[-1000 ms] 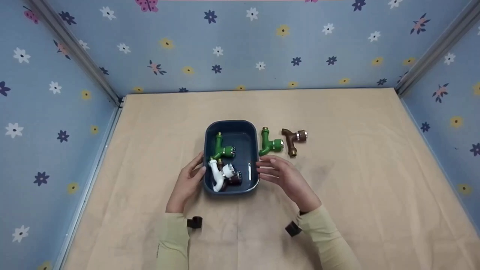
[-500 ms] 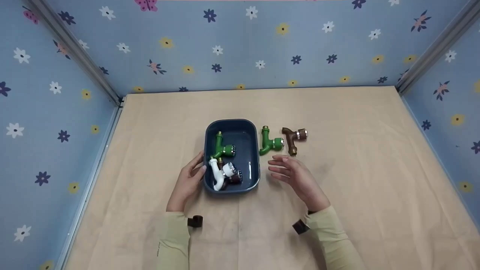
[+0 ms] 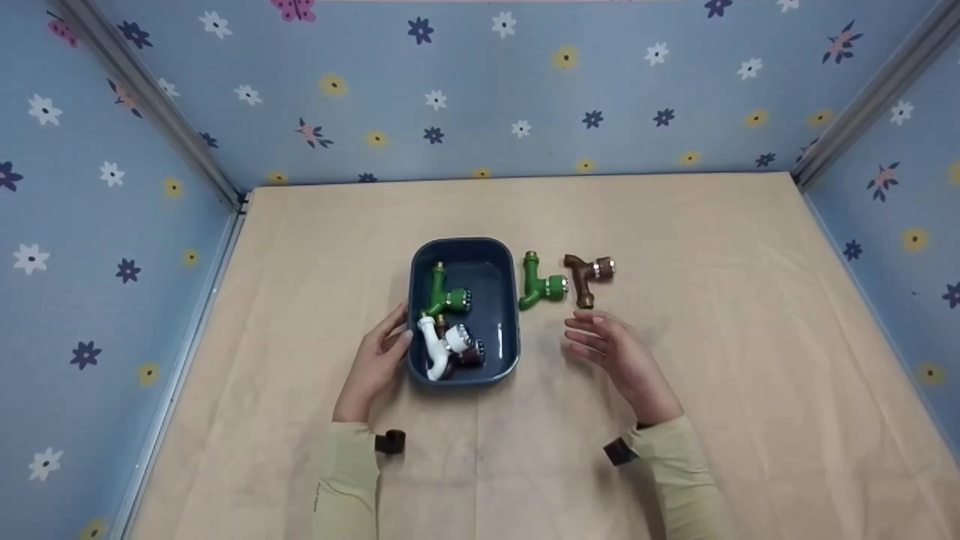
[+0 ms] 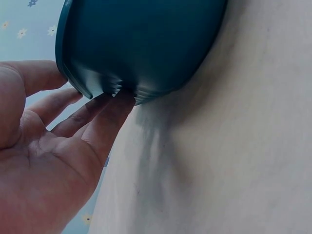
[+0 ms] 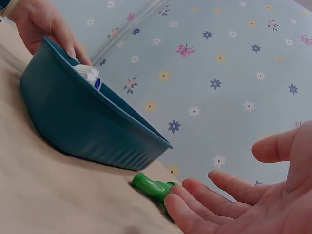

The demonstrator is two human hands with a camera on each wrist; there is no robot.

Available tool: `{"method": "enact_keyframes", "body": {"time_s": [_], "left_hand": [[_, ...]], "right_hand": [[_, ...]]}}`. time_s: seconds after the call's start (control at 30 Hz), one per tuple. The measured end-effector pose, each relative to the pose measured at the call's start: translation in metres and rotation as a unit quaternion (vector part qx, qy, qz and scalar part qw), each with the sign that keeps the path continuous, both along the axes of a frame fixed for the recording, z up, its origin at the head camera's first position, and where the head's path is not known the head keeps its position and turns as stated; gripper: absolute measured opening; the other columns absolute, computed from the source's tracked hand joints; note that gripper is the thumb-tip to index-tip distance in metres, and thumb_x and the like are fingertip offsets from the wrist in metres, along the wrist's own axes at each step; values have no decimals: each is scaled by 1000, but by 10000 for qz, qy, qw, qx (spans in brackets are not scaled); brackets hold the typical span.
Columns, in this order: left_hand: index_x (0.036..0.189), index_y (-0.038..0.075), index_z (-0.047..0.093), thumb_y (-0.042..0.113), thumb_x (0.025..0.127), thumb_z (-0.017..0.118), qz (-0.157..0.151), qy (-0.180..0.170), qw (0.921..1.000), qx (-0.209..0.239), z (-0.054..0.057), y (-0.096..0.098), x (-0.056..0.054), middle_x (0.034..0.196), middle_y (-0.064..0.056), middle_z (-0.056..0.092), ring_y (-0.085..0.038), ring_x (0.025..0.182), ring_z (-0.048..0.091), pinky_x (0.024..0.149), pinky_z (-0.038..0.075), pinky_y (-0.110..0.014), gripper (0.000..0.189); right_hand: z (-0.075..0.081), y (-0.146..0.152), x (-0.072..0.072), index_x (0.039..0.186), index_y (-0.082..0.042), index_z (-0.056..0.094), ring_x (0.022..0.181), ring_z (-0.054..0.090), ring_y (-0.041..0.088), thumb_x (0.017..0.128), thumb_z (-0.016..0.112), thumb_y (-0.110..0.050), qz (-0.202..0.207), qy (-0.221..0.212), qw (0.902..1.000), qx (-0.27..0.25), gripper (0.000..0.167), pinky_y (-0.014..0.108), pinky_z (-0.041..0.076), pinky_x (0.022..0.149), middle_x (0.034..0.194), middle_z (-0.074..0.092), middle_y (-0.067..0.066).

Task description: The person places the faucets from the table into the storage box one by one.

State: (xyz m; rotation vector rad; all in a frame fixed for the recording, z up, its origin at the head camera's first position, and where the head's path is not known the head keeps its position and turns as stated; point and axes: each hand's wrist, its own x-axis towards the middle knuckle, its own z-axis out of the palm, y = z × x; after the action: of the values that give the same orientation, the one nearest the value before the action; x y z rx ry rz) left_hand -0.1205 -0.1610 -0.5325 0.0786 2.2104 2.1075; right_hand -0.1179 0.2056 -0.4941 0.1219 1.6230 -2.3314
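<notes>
A dark blue plastic basin (image 3: 491,289) holds a green tap (image 3: 441,294), a white tap (image 3: 433,352) and a dark brown tap (image 3: 471,352) partly under the white one. My left hand (image 3: 381,364) rests against the basin's left side, its extended fingers (image 4: 114,114) on the ribbed outer wall and the thumb by the rim. Right of the basin, another green tap (image 3: 534,285) and a brown tap (image 3: 582,281) lie on the table. Just below the brown tap, my right hand (image 3: 619,360) holds nothing, fingers spread and loosely bent.
Beige cloth covers the table (image 3: 315,247). Blue flowered panels (image 3: 480,90) wall in the back and both sides, with metal posts (image 3: 146,97) at the corners. A black camera mount (image 3: 620,451) sits at the right wrist.
My right hand has left the basin's right side and moved rightward to below the brown tap. My left hand, the basin and the taps stay in place.
</notes>
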Motion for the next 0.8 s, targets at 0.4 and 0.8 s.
{"method": "enact_keyframes", "body": {"time_s": [0.4,0.8], "left_hand": [[148,10,36,5,100,49,-4,-83,10000,-19,1,0,1,145,-17,40,-32,125,48,97,45,-32,51],[148,7,36,3,99,50,-1,65,9999,133,-1,0,1,145,-20,39,-36,125,47,95,46,-30,51]], "right_hand": [[-4,21,2,133,15,40,125,41,48,102,40,-12,-264,-44,9995,175,41,52,35,104,133,45,35],[-8,33,6,135,14,38,126,42,44,102,41,-14,-408,-216,9987,213,42,50,36,104,138,39,35]]}}
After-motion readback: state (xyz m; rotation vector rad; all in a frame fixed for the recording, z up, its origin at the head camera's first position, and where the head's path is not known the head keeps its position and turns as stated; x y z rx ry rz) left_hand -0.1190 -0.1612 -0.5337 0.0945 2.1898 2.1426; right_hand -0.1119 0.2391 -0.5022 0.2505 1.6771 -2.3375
